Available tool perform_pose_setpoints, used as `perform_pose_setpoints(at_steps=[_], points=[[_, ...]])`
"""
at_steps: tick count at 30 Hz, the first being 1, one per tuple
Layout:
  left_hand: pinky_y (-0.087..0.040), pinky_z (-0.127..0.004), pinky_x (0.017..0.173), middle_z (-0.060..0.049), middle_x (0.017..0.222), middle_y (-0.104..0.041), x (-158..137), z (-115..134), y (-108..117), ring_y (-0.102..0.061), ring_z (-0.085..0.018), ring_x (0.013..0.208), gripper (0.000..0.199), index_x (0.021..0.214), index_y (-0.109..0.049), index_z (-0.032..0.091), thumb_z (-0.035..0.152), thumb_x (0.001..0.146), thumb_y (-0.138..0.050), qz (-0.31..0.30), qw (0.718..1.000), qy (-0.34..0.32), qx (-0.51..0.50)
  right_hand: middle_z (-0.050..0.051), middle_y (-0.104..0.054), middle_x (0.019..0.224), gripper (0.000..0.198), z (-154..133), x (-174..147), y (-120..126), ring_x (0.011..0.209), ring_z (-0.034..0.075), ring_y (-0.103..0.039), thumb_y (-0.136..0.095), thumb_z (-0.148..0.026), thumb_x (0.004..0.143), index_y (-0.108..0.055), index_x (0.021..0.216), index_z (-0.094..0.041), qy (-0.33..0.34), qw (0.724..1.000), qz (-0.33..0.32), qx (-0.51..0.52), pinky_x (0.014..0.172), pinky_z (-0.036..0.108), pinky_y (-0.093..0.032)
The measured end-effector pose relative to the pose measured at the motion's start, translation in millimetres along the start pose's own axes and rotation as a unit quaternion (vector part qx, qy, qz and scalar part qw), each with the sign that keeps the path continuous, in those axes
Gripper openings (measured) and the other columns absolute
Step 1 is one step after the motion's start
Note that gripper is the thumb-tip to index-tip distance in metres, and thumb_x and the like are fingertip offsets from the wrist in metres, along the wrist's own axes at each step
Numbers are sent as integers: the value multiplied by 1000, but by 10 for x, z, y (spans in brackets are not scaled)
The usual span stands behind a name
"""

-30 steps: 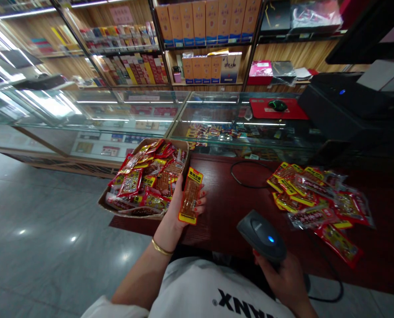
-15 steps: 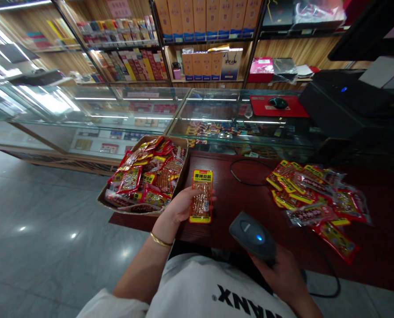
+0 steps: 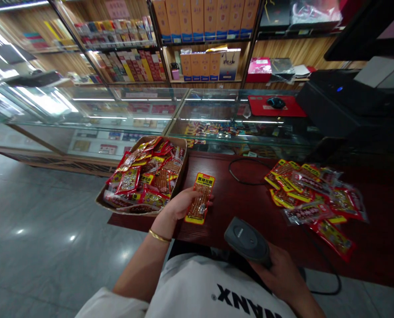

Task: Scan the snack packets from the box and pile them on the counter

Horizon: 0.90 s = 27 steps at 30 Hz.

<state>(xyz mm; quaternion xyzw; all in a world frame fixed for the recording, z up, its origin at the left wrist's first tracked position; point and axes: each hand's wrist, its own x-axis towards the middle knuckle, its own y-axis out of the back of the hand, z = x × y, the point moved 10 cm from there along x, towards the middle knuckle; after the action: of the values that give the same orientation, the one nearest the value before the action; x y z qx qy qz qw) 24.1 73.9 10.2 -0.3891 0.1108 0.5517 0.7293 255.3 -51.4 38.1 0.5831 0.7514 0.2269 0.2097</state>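
Note:
My left hand grips a red-and-yellow snack packet by its side, thumb across the clear front. The packet tilts slightly, its top leaning right, above the dark red wooden tabletop. In my right hand is a dark grey barcode scanner, its head pointing up and left toward the packet without touching it. An open cardboard box full of similar packets stands left of my left hand. On the right of the tabletop lies a loose pile of snack packets.
Beyond the tabletop runs a glass display counter with a red mouse pad and a computer mouse on it. A black machine stands at the right. A black cable loops on the tabletop. Stocked shelves line the back.
The packet in my left hand has tilted, its top now leaning right. The scanner has shifted slightly left and down, and its blue light no longer shows.

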Motion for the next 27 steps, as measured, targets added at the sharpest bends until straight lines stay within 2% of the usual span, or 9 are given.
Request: perform_pose_setpoints(at_steps=[4,6,10,14,17,20,23,25,27], points=[[-61,-34,68,-9,82,-75,243,-94,34,-72,-20,66,17,96,-70,11,13,80,-64,50,995,-4,-92,12,-82,111,36,-51,-45,121,99,30,-79,-67,-37,87,-78,116,-19,-2,998,66,14,88,38,-63],[-62,-35,73,-7,80,-74,459,-128,-63,-72,-20,67,14,95,-68,12,13,81,-66,68,989,-20,-128,12,-83,107,34,-59,-75,185,96,29,-80,-66,-37,88,-78,115,-19,-6,995,98,16,86,37,-63],[-59,-36,84,-6,77,-69,962,-127,-791,-71,-20,74,8,87,-63,14,8,82,-61,-4,991,-3,-130,11,-83,96,31,-13,-181,350,84,29,-80,-66,-41,89,-80,106,-19,-7,985,174,-7,80,35,-64],[-56,-39,91,-11,86,-70,1411,98,-1657,-71,-23,87,16,88,-64,13,4,80,-54,-66,993,11,-99,8,-82,79,29,11,-307,467,67,25,-79,-65,-44,91,-81,91,-20,9,975,220,-37,70,31,-64],[-52,-40,97,-16,100,-70,1592,238,-1986,-68,-25,102,18,93,-64,11,4,77,-59,-72,995,8,-66,7,-81,72,32,28,-350,506,58,24,-76,-65,-47,92,-80,83,-21,5,972,228,-61,65,30,-64],[-45,-37,103,-16,121,-67,1482,305,-1843,-61,-25,119,29,105,-65,14,7,77,-66,-37,998,-35,-45,6,-80,67,35,64,-337,479,56,24,-76,-65,-51,91,-80,80,-22,-1,974,218,-56,60,29,-63],[-46,-34,98,-13,127,-68,983,475,-1404,-61,-25,119,36,116,-68,19,15,81,-69,-18,986,-162,35,6,-79,65,38,128,-294,386,57,25,-76,-64,-56,89,-79,77,-23,-19,978,204,-33,58,30,-62],[-48,-34,96,-11,121,-71,443,694,-1038,-64,-25,112,33,117,-70,20,21,85,-67,8,947,-282,150,6,-80,68,40,174,-275,346,61,27,-76,-65,-59,87,-78,77,-24,-39,976,214,-25,61,32,-62],[-48,-35,99,-10,118,-73,-168,934,-607,-65,-25,110,29,116,-73,22,25,89,-64,85,880,-379,275,7,-80,71,40,192,-243,306,64,28,-77,-65,-61,85,-78,77,-24,-49,975,217,-20,63,33,-62]])
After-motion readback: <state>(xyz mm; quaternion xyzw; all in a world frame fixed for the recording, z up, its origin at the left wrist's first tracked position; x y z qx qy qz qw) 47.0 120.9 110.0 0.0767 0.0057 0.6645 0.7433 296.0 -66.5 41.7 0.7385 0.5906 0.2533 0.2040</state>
